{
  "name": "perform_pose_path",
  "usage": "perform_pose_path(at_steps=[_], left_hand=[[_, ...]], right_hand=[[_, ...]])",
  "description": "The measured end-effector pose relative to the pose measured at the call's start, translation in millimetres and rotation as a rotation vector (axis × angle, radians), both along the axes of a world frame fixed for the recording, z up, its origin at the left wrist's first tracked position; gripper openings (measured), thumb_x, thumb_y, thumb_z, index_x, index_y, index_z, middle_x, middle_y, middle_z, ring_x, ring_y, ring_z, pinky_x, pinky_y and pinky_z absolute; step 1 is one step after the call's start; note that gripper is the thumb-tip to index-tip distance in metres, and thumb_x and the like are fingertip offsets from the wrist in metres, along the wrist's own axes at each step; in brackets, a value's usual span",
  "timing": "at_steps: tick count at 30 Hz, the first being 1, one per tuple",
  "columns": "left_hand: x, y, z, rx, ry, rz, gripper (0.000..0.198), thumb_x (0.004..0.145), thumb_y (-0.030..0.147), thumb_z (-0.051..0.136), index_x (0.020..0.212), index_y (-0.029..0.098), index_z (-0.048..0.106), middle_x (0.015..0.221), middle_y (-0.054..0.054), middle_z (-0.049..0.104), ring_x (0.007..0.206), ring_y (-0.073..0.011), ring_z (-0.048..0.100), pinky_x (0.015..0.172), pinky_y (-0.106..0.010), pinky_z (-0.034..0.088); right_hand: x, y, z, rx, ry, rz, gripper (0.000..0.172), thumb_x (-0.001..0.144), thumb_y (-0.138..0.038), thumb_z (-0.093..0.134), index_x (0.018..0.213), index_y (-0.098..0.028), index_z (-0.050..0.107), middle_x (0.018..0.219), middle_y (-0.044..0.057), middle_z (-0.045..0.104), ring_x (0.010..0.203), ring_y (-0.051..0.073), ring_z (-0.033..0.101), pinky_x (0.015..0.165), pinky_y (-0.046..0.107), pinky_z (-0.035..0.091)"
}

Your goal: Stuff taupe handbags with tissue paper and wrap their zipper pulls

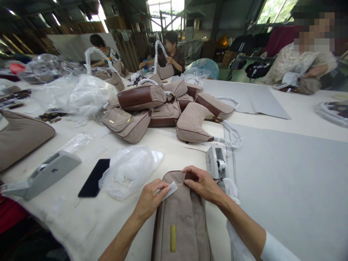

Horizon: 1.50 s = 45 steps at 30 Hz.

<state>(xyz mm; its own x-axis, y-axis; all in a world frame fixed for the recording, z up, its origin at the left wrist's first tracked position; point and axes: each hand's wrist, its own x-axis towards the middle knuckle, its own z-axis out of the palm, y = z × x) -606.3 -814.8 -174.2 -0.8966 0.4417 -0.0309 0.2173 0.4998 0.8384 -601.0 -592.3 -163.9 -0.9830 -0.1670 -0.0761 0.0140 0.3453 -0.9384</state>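
A taupe handbag (pixel 181 217) with dark brown piping and a yellowish metal plate (pixel 173 238) lies lengthwise on the table in front of me. Between the thumb and fingers of my left hand (pixel 152 198) is a small white slip (pixel 172 190), pinched over the bag's left side. My right hand (pixel 200 183) rests at the bag's far end, thumb and fingertips curled onto the fabric near its top edge. What the right fingertips grip there is partly hidden.
Several similar bags (pixel 161 119) are piled ahead. Tape dispensers stand at left (pixel 54 173) and right (pixel 216 161). A dark phone (pixel 95 177) lies beside a crumpled plastic bag (pixel 132 170). Grey sheets (pixel 293 181) cover the right side. Other people work across the table.
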Motion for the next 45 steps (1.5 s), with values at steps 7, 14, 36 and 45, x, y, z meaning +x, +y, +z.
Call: perform_pose_path(at_steps=[7,14,36,45], left_hand=[[-2,-1,-3.6,0.051,0.008,0.013,0.023,0.087,0.035,0.051,0.086,0.021,0.069,0.077,-0.001,0.063,0.076,-0.015,0.059,0.07,-0.023,0.042],[-8,-9,-6.0,0.019,0.141,-0.056,0.022,0.089,0.031,0.051,0.096,0.023,0.069,0.084,-0.003,0.064,0.08,-0.0144,0.06,0.072,-0.023,0.045],[-28,37,37.0,-0.589,0.589,-0.46,0.01,0.084,0.018,0.053,0.086,0.018,0.063,0.079,-0.004,0.062,0.077,-0.0201,0.058,0.072,-0.034,0.045],[-33,50,40.5,-0.399,0.184,-0.32,0.017,0.077,0.018,0.053,0.094,0.017,0.055,0.085,-0.004,0.065,0.078,-0.0187,0.061,0.069,-0.028,0.045]], right_hand=[[10,-4,-16.7,0.014,0.024,-0.01,0.013,0.079,-0.025,0.058,0.085,-0.018,0.067,0.074,0.0,0.063,0.073,0.016,0.056,0.069,0.027,0.042],[14,-14,-19.9,0.224,0.314,0.048,0.019,0.085,-0.021,0.055,0.097,-0.021,0.069,0.088,0.005,0.068,0.084,0.019,0.058,0.078,0.032,0.045],[10,-5,-24.1,-0.017,0.108,-0.066,0.053,0.071,-0.001,0.038,0.122,-0.016,0.045,0.088,0.003,0.058,0.07,0.011,0.059,0.071,0.027,0.048],[10,-7,-22.7,0.08,0.224,0.007,0.022,0.071,-0.005,0.054,0.084,-0.019,0.064,0.082,0.002,0.063,0.077,0.016,0.056,0.075,0.029,0.044]])
